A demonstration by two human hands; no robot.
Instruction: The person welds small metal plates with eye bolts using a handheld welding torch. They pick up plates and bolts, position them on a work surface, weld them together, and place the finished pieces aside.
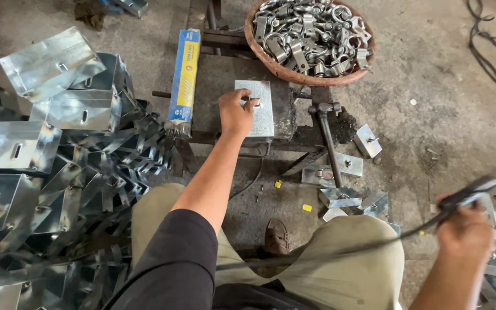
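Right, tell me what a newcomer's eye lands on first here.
First the heap of shiny folded metal brackets filling the left side, then the round basket of metal shackles at top centre. In the middle, the left hand presses a small fitting onto a flat metal plate, while the right hand grips a black cabled tool.

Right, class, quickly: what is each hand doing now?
Left hand: fingers pinching a small metal fitting on the square galvanised steel plate.
Right hand: closed on a black cabled tool handle.
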